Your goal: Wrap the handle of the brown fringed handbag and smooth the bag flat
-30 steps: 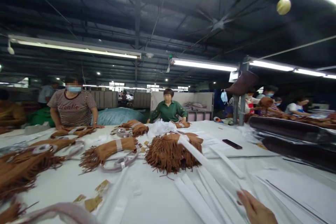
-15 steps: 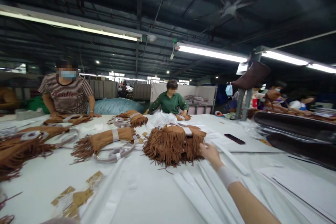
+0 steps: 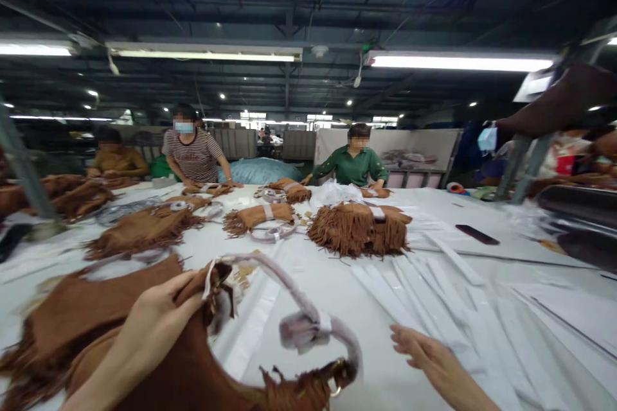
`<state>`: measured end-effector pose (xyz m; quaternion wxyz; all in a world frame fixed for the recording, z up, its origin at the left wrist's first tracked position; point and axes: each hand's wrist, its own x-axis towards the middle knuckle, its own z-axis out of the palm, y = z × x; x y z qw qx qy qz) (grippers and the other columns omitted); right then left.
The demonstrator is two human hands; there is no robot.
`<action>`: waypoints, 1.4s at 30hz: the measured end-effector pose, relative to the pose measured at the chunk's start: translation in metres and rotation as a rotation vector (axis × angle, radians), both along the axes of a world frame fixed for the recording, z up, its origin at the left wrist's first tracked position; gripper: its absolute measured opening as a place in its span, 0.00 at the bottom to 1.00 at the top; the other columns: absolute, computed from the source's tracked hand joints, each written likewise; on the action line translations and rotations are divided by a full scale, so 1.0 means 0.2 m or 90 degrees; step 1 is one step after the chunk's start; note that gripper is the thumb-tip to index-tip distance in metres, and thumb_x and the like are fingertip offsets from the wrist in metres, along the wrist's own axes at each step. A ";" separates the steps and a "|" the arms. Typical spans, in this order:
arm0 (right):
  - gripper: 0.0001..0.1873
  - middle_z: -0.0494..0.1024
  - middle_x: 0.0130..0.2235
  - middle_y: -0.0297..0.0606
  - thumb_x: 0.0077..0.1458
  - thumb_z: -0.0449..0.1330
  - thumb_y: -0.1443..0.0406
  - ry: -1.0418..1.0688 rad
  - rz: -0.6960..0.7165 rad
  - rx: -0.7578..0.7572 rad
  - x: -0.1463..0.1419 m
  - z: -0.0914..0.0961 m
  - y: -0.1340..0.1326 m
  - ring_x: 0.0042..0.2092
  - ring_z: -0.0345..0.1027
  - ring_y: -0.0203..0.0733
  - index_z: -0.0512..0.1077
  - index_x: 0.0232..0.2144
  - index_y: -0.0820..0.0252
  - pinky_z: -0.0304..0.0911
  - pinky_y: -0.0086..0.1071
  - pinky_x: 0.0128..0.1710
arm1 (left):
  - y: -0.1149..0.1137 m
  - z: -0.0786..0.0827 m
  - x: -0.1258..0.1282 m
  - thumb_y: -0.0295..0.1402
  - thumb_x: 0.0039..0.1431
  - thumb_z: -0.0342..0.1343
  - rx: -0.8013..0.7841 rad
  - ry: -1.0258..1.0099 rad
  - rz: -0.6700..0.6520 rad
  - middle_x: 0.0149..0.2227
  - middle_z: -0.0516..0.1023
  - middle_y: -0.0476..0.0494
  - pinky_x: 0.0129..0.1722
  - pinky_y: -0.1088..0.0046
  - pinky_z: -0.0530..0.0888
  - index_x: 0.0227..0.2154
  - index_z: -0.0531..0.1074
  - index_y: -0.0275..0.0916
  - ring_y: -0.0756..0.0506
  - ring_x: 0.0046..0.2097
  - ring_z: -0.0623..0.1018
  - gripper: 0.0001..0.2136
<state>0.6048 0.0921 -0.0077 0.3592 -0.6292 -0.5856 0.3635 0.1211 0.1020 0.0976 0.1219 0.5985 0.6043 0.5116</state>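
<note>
My left hand (image 3: 159, 314) grips the top of a brown suede fringed bag (image 3: 120, 347) in the lower left foreground. The bag's pale mauve tubular strap (image 3: 308, 314) arcs up from it, with a white band around it. My right hand (image 3: 427, 356) lies low at the lower right, fingers apart and holding nothing, just short of a spread of white paper strips (image 3: 414, 295). Beyond the strips sits a heaped pile of fringed brown suede (image 3: 359, 231). More fringed bags (image 3: 258, 218) lie across the white table (image 3: 308, 359).
Across the table, a person in a striped top (image 3: 193, 154) and a person in a green shirt (image 3: 354, 164) lean over the work. A black phone (image 3: 477, 234) lies at the right, beside dark wrapped rolls (image 3: 578, 218). A metal post (image 3: 523, 167) stands behind them.
The fringed bag now rises in my left hand in the foreground. My right hand has drawn back from the fringe pile toward the lower right, and the view has swung slightly.
</note>
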 end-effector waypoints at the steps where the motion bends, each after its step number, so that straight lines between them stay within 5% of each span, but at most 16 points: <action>1: 0.43 0.78 0.45 0.52 0.45 0.51 0.34 0.010 0.012 0.008 -0.02 0.06 -0.02 0.47 0.72 0.57 0.73 0.47 0.61 0.69 0.47 0.45 | -0.04 0.05 0.00 0.49 0.45 0.61 -0.029 0.027 -0.043 0.31 0.78 0.52 0.35 0.75 0.71 0.35 0.77 0.42 0.41 0.37 0.76 0.18; 7: 0.47 0.75 0.50 0.53 0.47 0.54 0.35 -0.038 0.107 0.173 -0.22 0.52 -0.17 0.52 0.69 0.56 0.64 0.58 0.60 0.66 0.50 0.52 | -0.20 0.28 0.06 0.48 0.48 0.58 -0.002 -0.015 -0.084 0.28 0.76 0.51 0.33 0.76 0.66 0.33 0.78 0.37 0.46 0.33 0.72 0.18; 11: 0.50 0.68 0.58 0.50 0.46 0.61 0.41 -0.103 0.182 0.247 -0.39 0.78 -0.29 0.56 0.65 0.57 0.53 0.63 0.59 0.62 0.50 0.55 | -0.32 0.31 0.07 0.48 0.45 0.62 0.024 -0.172 -0.139 0.31 0.77 0.48 0.34 0.76 0.67 0.33 0.78 0.35 0.47 0.33 0.72 0.20; 15: 0.46 0.69 0.57 0.43 0.44 0.66 0.47 -0.146 0.250 0.276 -0.52 0.93 -0.39 0.55 0.65 0.54 0.58 0.61 0.59 0.60 0.45 0.56 | -0.48 0.30 0.09 0.48 0.39 0.67 0.023 -0.330 -0.154 0.31 0.78 0.47 0.32 0.76 0.68 0.31 0.78 0.34 0.49 0.30 0.72 0.21; 20: 0.27 0.78 0.36 0.38 0.52 0.58 0.46 -0.080 0.339 0.217 -0.61 0.99 -0.45 0.39 0.71 0.45 0.75 0.40 0.63 0.69 0.39 0.42 | -0.59 0.18 0.08 0.50 0.36 0.68 -0.003 -0.428 -0.151 0.31 0.79 0.45 0.32 0.74 0.70 0.33 0.77 0.34 0.47 0.30 0.74 0.25; 23: 0.30 0.78 0.38 0.39 0.49 0.60 0.45 0.030 0.272 0.183 -0.64 1.03 -0.51 0.39 0.71 0.45 0.73 0.44 0.61 0.71 0.37 0.37 | -0.59 0.06 0.05 0.50 0.38 0.67 -0.014 -0.429 -0.175 0.34 0.80 0.45 0.33 0.74 0.71 0.37 0.77 0.35 0.47 0.33 0.75 0.27; 28: 0.32 0.78 0.34 0.38 0.48 0.59 0.43 0.031 0.192 0.210 -0.73 1.07 -0.59 0.34 0.71 0.42 0.73 0.45 0.61 0.69 0.32 0.28 | -0.52 -0.15 0.02 0.55 0.48 0.55 -0.075 -0.232 -0.123 0.37 0.79 0.42 0.38 0.71 0.71 0.40 0.74 0.34 0.43 0.37 0.76 0.28; 32: 0.28 0.75 0.23 0.34 0.50 0.54 0.44 -0.108 0.147 0.271 -0.81 0.96 -0.58 0.26 0.67 0.40 0.76 0.33 0.63 0.62 0.30 0.23 | -0.54 -0.24 0.03 0.46 0.45 0.58 -0.120 -0.128 -0.039 0.39 0.78 0.37 0.47 0.63 0.69 0.36 0.75 0.33 0.36 0.45 0.75 0.21; 34: 0.28 0.75 0.22 0.35 0.51 0.52 0.44 -0.157 0.100 0.290 -0.83 0.90 -0.56 0.27 0.68 0.42 0.76 0.29 0.62 0.60 0.31 0.24 | -0.61 -0.23 0.05 0.42 0.45 0.59 -0.095 -0.097 0.041 0.47 0.75 0.35 0.52 0.60 0.66 0.44 0.73 0.34 0.35 0.52 0.71 0.23; 36: 0.27 0.76 0.23 0.36 0.50 0.52 0.44 -0.188 0.051 0.300 -0.86 0.87 -0.55 0.28 0.69 0.45 0.76 0.27 0.60 0.60 0.32 0.26 | -0.69 -0.16 0.11 0.42 0.50 0.56 -0.055 -0.096 0.027 0.49 0.73 0.36 0.52 0.62 0.66 0.48 0.70 0.36 0.38 0.51 0.71 0.23; 39: 0.26 0.79 0.26 0.38 0.50 0.51 0.44 -0.207 0.018 0.333 -0.94 0.89 -0.58 0.30 0.71 0.47 0.76 0.29 0.58 0.62 0.34 0.30 | -0.79 0.00 0.26 0.55 0.54 0.51 -0.116 -0.253 -0.238 0.35 0.77 0.39 0.38 0.69 0.72 0.39 0.72 0.35 0.44 0.37 0.76 0.25; 42: 0.25 0.79 0.29 0.39 0.54 0.50 0.45 -0.233 0.039 0.416 -1.06 0.90 -0.68 0.31 0.71 0.46 0.76 0.33 0.57 0.62 0.34 0.31 | -0.81 0.19 0.37 0.64 0.44 0.55 -0.242 -0.477 -0.357 0.30 0.75 0.43 0.30 0.73 0.70 0.35 0.69 0.34 0.49 0.29 0.74 0.33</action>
